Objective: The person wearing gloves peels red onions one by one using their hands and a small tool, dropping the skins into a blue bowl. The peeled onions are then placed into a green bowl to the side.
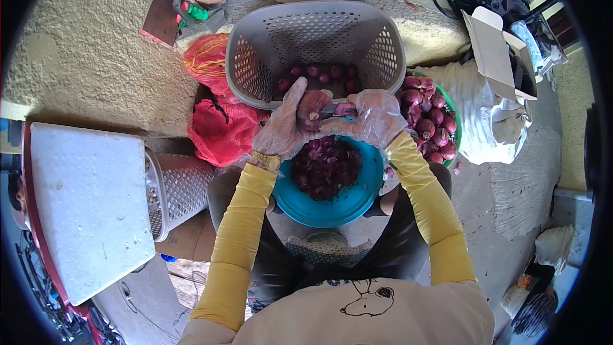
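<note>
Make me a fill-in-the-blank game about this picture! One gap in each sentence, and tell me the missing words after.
The left hand holds an onion and wears a see-through ____.
A gold watch is on the person's ____ wrist.
The bowl between the knees is ____.
The long sleeves on both arms are ____.

Missing words: glove, left, blue, yellow.
</note>
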Available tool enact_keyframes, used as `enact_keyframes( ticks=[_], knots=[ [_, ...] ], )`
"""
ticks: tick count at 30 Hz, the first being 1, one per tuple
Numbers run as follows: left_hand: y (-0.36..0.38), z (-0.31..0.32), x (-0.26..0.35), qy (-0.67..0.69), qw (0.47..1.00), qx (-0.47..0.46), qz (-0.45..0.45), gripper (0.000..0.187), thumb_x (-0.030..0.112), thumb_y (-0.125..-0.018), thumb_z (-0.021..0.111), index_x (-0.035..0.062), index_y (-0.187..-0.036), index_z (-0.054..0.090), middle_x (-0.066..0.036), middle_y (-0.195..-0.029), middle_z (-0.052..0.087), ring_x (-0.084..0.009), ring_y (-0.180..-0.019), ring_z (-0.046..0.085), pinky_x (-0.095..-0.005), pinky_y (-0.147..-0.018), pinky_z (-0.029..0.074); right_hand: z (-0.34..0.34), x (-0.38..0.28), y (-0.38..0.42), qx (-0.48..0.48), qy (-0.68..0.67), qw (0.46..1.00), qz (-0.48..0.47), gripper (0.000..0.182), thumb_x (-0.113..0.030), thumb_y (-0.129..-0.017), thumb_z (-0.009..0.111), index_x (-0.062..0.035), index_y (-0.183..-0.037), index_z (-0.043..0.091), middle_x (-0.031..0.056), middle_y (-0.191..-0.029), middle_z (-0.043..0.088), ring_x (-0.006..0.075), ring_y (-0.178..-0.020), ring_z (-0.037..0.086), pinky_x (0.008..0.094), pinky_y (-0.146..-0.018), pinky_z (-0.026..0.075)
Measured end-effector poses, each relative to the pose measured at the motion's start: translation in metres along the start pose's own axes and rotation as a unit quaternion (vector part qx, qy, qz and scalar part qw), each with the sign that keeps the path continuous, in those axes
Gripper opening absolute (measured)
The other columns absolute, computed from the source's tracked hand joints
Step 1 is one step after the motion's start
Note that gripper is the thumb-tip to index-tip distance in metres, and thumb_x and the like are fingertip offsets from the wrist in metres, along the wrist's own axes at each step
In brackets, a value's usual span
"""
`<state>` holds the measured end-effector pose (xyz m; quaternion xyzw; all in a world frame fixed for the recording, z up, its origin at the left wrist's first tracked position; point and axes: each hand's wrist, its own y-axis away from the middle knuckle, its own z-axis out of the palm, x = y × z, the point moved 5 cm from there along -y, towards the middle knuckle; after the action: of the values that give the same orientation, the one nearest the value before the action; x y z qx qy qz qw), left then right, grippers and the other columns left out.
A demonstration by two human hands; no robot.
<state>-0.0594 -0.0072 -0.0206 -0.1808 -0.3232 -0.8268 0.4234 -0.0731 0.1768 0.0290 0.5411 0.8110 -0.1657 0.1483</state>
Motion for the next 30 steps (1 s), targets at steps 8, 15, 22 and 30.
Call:
enact_keyframes(
  ticks=[8,15,22,30],
  knots=[
    [0.003,0.006,0.001,0.004,1.0,0.009,-0.014,0.064,0.056,-0.102,0.056,-0.005,-0.119,0.064,-0.016,-0.106,0.068,-0.027,-0.092,0.067,-0.0501,-0.089,0.061,-0.006,-0.003,-0.003,-0.047,0.007,0.999,0.026,0.084,-0.083,-0.064,0.075,-0.0048,-0.093,0.076,0.0181,-0.083,0.07,0.0394,-0.086,0.069,0.0457,-0.081,0.055],
    [0.004,0.006,0.002,-0.047,0.999,0.021,-0.018,0.067,0.062,-0.1,0.054,-0.0007,-0.125,0.063,-0.013,-0.109,0.069,-0.0252,-0.091,0.069,-0.0467,-0.084,0.061,-0.008,-0.002,-0.001,-0.03,0.0,0.999,0.034,0.086,-0.084,-0.063,0.074,-0.0022,-0.09,0.074,0.0178,-0.083,0.07,0.0388,-0.086,0.07,0.046,-0.081,0.054],
    [0.003,0.002,0.001,-0.052,0.998,0.029,-0.01,0.067,0.062,-0.1,0.053,0.0006,-0.125,0.063,-0.014,-0.114,0.07,-0.0263,-0.095,0.07,-0.0459,-0.082,0.061,-0.007,-0.003,-0.001,-0.022,0.01,1.0,0.003,0.074,-0.073,-0.065,0.083,-0.0063,-0.096,0.078,0.0149,-0.074,0.069,0.0356,-0.072,0.069,0.0421,-0.069,0.054],
    [-0.005,-0.012,-0.002,-0.169,0.98,0.066,0.079,0.064,0.06,-0.101,0.055,0.0013,-0.122,0.064,-0.012,-0.111,0.069,-0.0246,-0.094,0.069,-0.0454,-0.082,0.061,0.001,-0.003,0.0,-0.015,-0.004,1.0,-0.011,0.065,-0.071,-0.072,0.08,-0.0135,-0.103,0.08,0.014,-0.075,0.07,0.0349,-0.071,0.069,0.0431,-0.069,0.054]
  ],
)
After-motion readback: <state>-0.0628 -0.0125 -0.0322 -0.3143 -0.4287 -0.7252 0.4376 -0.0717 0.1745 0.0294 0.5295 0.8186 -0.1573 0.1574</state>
